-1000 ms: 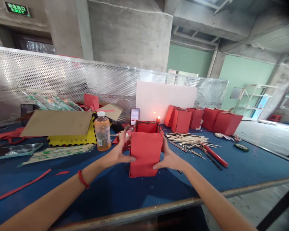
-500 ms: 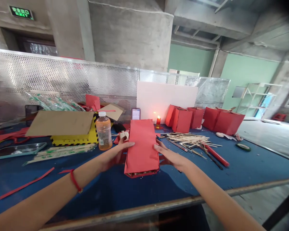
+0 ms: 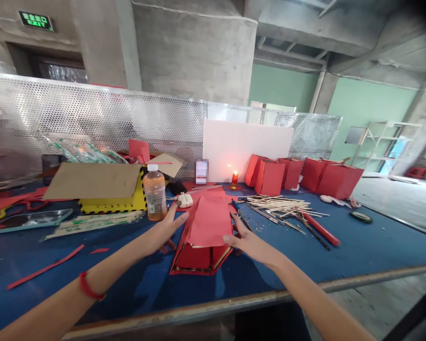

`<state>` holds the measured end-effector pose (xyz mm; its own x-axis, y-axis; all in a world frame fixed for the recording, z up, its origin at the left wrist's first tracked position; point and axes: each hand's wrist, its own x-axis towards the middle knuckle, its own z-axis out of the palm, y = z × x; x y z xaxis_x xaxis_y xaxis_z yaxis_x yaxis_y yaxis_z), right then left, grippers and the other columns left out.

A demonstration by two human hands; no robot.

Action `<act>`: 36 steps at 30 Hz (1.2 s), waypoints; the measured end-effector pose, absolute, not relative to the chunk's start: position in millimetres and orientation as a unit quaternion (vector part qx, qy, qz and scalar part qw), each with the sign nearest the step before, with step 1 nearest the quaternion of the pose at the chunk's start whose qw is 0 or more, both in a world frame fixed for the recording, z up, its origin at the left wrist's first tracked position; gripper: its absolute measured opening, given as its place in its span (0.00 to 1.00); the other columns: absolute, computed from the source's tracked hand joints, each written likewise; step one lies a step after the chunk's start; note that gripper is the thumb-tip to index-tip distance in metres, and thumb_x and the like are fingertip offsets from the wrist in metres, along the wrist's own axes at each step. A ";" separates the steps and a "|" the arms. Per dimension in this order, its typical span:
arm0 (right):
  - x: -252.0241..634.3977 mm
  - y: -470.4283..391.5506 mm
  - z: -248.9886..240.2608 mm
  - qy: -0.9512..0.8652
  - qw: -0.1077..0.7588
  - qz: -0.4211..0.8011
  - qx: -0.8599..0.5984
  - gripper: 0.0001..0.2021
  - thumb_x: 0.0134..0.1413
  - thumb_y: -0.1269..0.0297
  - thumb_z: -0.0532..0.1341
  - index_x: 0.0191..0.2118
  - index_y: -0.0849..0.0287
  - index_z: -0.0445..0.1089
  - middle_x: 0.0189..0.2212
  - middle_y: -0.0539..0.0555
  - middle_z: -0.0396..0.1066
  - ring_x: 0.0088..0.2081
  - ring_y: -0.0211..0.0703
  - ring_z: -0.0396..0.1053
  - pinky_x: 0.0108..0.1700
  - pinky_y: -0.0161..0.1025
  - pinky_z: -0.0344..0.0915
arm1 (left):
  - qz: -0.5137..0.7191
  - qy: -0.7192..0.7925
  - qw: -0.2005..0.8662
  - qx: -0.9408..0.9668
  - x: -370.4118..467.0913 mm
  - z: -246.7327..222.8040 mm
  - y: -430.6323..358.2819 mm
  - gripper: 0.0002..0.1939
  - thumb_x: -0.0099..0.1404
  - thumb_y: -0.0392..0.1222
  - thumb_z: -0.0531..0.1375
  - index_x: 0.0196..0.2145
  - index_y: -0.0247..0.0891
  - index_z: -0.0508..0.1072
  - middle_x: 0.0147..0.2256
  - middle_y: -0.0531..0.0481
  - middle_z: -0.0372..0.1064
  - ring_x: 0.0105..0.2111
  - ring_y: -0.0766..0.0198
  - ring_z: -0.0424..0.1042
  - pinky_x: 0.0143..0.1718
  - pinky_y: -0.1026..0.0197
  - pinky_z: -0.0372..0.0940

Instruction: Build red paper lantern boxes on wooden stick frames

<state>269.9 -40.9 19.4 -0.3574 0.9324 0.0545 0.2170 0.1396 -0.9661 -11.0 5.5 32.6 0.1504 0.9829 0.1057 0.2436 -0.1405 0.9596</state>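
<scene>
A red paper box [image 3: 211, 220] rests on the blue table in front of me, its open end facing me. Inside that end, red walls and thin edge strips show, and one panel splits the opening. To the left of the box, my left hand [image 3: 165, 232] is spread, thumb apart from the fingers, with a gap between it and the paper. On the other side my right hand [image 3: 246, 241] has its thumb over the top right edge and its fingers along the right side, partly hidden. Behind the left hand lies a small white object [image 3: 185, 200].
A drink bottle [image 3: 155, 193] stands left of the box, near a cardboard box [image 3: 92, 181]. At the right lie thin wooden sticks [image 3: 280, 208], a red rod [image 3: 321, 229] and tape [image 3: 360, 217]. A lit red candle [image 3: 235, 180] and several red paper boxes [image 3: 270, 176] stand behind.
The red box has come down toward me onto the table and spread out, so its front end now gapes. My left hand has come off it; my right hand stays at its side.
</scene>
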 end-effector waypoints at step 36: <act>232.0 -57.1 26.4 -0.795 0.325 -0.177 -0.480 0.16 0.66 0.72 0.55 0.53 0.51 0.73 0.59 0.56 0.69 0.43 0.45 0.77 0.38 0.38 0.70 | 0.465 0.321 -0.249 0.786 5.8 13.7 -52.5 0.06 0.72 0.36 0.60 0.44 0.37 0.76 0.44 0.46 0.77 0.41 0.59 0.78 0.45 0.60 0.68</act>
